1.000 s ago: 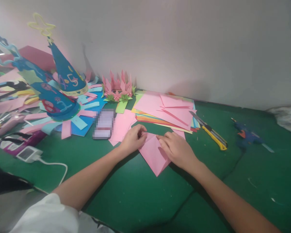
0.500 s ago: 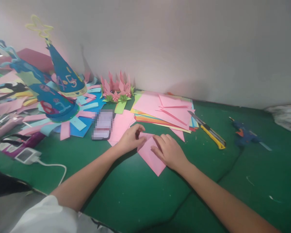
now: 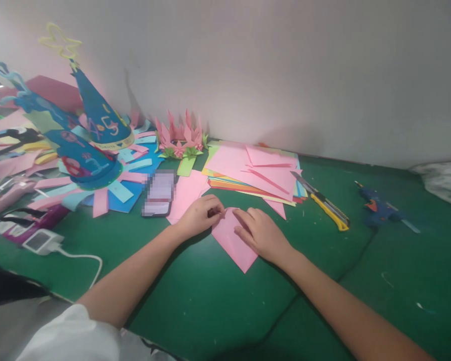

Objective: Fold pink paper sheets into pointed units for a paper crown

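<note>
A folded sheet of pink paper (image 3: 235, 238) lies on the green table, one pointed corner toward me. At its upper left corner my left hand (image 3: 201, 215) is closed, thumb and index fingertips pinching the edge. My right hand (image 3: 263, 233) holds the paper down from the right, its fingers on the upper edge and its thumb on the face. The far fingers of that hand partly hide the paper's right side.
Behind the hands lies a stack of coloured paper (image 3: 229, 160). A yellow utility knife (image 3: 328, 208) and a blue glue gun (image 3: 379, 205) lie to the right. Leftward are a phone (image 3: 160, 193), a pink paper crown (image 3: 182, 135), blue cone hats (image 3: 101, 113) and a white charger (image 3: 43, 241).
My left fingers have closed into a pinch at the paper's upper left corner; they were more apart before. My right hand has barely moved.
</note>
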`<state>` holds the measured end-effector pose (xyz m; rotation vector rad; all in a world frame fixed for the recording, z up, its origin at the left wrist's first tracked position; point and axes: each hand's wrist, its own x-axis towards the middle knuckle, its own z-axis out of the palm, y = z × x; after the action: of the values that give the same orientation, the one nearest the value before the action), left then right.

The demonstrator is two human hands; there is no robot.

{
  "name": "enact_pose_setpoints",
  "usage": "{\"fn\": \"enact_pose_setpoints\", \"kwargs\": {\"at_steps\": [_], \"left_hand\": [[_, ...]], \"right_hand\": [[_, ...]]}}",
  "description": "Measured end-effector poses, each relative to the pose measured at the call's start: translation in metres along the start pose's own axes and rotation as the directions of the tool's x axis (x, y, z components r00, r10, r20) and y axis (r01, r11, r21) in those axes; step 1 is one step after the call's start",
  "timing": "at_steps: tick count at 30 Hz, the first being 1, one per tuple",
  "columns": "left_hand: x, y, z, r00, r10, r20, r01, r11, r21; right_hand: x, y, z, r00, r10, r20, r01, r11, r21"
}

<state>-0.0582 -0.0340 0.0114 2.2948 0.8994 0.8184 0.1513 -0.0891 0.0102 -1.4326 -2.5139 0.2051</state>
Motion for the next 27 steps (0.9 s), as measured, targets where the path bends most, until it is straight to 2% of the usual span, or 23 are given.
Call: {"fn": "enact_pose_setpoints", "kwargs": {"at_steps": [3,6,14,27], "left_hand": [[0.001,-0.002,-0.005,0.987,0.152,0.061,-0.152,0.988,0.008],[0.000,-0.004,-0.006,0.969,0.210,0.133,-0.210,0.978,-0.015],[-0.002,-0.007,-0.008,0.945,0.233,0.231,-0.240,0.971,0.004],[-0.002,-0.011,-0.009,0.930,0.283,0.234,-0.292,0.957,0.002]], "right_hand": [[0.000,0.000,0.000,1.000,0.011,-0.006,-0.010,0.998,0.058],[0.000,0.000,0.001,0.999,0.022,-0.039,-0.019,0.995,0.097],[-0.001,0.002,0.003,0.999,0.016,-0.051,-0.010,0.995,0.102],[0.000,0.002,0.002,1.000,0.007,-0.013,-0.007,0.999,0.045]]}}
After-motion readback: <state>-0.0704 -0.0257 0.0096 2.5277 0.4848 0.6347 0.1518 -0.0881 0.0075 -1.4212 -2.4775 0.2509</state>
